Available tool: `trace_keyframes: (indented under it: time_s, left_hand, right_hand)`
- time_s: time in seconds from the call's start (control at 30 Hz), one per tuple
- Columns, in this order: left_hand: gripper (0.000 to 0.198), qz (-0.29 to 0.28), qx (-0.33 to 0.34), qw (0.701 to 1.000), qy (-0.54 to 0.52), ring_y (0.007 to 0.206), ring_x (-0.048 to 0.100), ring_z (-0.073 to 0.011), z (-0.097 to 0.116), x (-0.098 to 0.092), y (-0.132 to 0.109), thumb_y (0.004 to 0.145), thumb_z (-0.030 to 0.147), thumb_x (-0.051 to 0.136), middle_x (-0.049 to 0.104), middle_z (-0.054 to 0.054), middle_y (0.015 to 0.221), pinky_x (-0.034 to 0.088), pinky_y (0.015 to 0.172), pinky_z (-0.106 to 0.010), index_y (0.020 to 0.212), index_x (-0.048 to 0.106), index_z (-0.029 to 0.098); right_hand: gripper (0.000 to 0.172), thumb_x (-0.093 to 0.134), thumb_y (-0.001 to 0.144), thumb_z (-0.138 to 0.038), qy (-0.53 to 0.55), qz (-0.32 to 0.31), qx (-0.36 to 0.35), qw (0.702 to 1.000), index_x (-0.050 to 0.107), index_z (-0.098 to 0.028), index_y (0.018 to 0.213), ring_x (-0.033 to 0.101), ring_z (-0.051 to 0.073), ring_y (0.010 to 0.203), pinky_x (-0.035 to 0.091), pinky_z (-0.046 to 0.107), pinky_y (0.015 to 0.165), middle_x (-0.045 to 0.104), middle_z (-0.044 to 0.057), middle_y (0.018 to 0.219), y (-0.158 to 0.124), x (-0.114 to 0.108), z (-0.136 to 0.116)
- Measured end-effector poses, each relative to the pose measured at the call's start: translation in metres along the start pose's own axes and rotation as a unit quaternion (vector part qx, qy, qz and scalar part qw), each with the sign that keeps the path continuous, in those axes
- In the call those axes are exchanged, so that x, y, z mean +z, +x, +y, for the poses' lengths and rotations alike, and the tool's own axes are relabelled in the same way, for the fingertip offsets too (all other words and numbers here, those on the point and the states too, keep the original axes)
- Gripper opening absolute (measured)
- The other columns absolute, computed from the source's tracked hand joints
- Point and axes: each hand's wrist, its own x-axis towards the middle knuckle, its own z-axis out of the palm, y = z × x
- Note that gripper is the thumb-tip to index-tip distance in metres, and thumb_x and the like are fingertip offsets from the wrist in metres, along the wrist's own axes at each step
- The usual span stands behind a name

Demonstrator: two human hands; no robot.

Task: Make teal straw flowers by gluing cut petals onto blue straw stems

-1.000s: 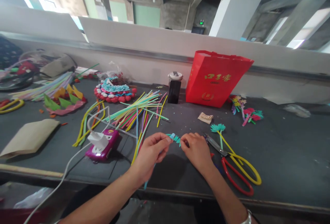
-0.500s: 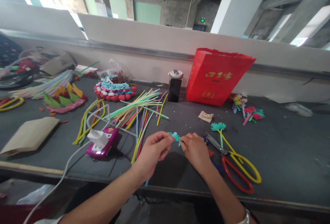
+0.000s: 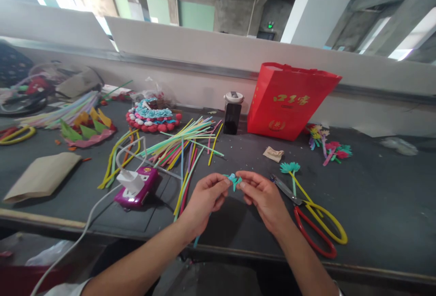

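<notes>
Between my two hands is a small teal flower point(image 3: 234, 180) of fuzzy pipe cleaner with a pale blue centre. My left hand point(image 3: 206, 198) pinches it from the left with thumb and forefinger. A blue strand point(image 3: 196, 241) shows below that hand at the table's front edge. From the right, the thumb and fingers of my right hand point(image 3: 265, 197) close on a teal petal. Just right of this hand lie scissors point(image 3: 299, 203) with one red and one yellow handle. A finished-looking teal flower point(image 3: 290, 167) on a stem rests beside their blades.
Loose pipe cleaners point(image 3: 187, 144) spread left of centre, near a purple power socket point(image 3: 150, 182) with a white plug and cable. Behind stand a phone point(image 3: 232, 118) against a cup and a red bag point(image 3: 289, 101). A brown paper packet point(image 3: 42, 175) lies left.
My right hand has turned, so its thumb and fingertips now show at the flower's right side. The flower is less covered. My left hand keeps its pinch.
</notes>
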Motion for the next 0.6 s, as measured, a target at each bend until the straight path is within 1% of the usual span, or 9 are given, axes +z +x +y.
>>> trace_keyframes:
  time_s: [0.07,0.17,0.3,0.33,0.4,0.5,0.57,0.6]
  left_hand:
    - [0.023,-0.003,-0.001,1.0,0.003,0.04,0.031,-0.001,-0.0008,-0.0006,0.0008,0.079,0.034,0.066,0.048,0.005,0.062,0.013,0.039,-0.019,0.074,0.054,0.015]
    - [0.023,-0.001,0.0,1.0,0.007,0.039,0.031,-0.001,-0.0005,-0.0016,0.0012,0.079,0.034,0.066,0.048,0.005,0.062,0.014,0.039,-0.019,0.072,0.054,0.015]
    - [0.023,0.004,0.0,1.0,0.004,0.039,0.031,-0.0012,-0.0004,-0.0018,0.0017,0.078,0.034,0.066,0.048,0.005,0.062,0.014,0.038,-0.019,0.072,0.053,0.015]
    - [0.024,0.003,0.0,1.0,0.003,0.039,0.031,-0.0013,-0.0003,-0.0015,0.0018,0.078,0.034,0.067,0.048,0.005,0.061,0.014,0.038,-0.019,0.072,0.053,0.015]
    - [0.024,0.004,-0.001,1.0,0.004,0.039,0.03,-0.0012,-0.0001,-0.0007,0.0017,0.077,0.034,0.067,0.048,0.005,0.061,0.014,0.038,-0.019,0.071,0.053,0.016]
    - [0.024,0.007,-0.006,1.0,0.005,0.039,0.03,-0.0013,0.0006,0.0005,0.0012,0.076,0.034,0.068,0.048,0.005,0.06,0.014,0.038,-0.019,0.072,0.054,0.016]
    - [0.023,0.009,-0.007,1.0,0.005,0.04,0.031,-0.0014,0.001,0.0004,0.0007,0.076,0.034,0.068,0.047,0.006,0.06,0.014,0.038,-0.019,0.072,0.054,0.015]
    - [0.023,0.009,-0.006,1.0,0.005,0.04,0.03,-0.0014,0.0012,0.0,0.0004,0.076,0.033,0.068,0.047,0.006,0.06,0.014,0.039,-0.019,0.072,0.054,0.015]
  right_hand:
    - [0.032,0.072,0.072,-0.035,0.02,0.003,0.008,1.0,0.069,-0.015,0.096,0.051,0.011,0.061,0.037,0.021,0.049,0.068,0.003,0.077,-0.0004,-0.0001,-0.0005]
    - [0.029,0.075,0.068,-0.037,0.017,0.016,0.03,0.999,0.068,-0.016,0.088,0.053,0.012,0.06,0.038,0.021,0.048,0.069,0.003,0.071,-0.0003,-0.0014,0.0002]
    - [0.024,0.071,0.073,-0.039,-0.001,0.031,0.017,0.999,0.068,-0.017,0.081,0.056,0.013,0.067,0.041,0.022,0.052,0.069,0.004,0.078,0.0003,-0.0024,0.002]
    - [0.023,0.071,0.074,-0.039,-0.01,0.039,0.008,0.999,0.068,-0.017,0.079,0.055,0.013,0.067,0.041,0.022,0.052,0.068,0.003,0.078,0.0006,-0.0023,0.0025]
    - [0.021,0.071,0.074,-0.038,-0.021,0.055,-0.006,0.998,0.069,-0.017,0.077,0.05,0.01,0.061,0.039,0.021,0.051,0.063,0.0,0.071,0.0014,-0.002,0.0035]
    - [0.022,0.071,0.074,-0.039,-0.001,0.062,-0.013,0.998,0.069,-0.018,0.08,0.043,0.007,0.051,0.034,0.021,0.047,0.054,-0.004,0.062,0.0025,-0.0018,0.0046]
    - [0.022,0.07,0.075,-0.039,-0.009,0.059,-0.014,0.998,0.067,-0.019,0.083,0.042,0.008,0.05,0.033,0.021,0.046,0.054,-0.005,0.061,0.0027,-0.0026,0.0052]
    - [0.021,0.069,0.075,-0.037,-0.04,0.055,-0.019,0.997,0.066,-0.019,0.085,0.044,0.009,0.051,0.034,0.022,0.047,0.056,-0.004,0.063,0.0025,-0.0033,0.0057]
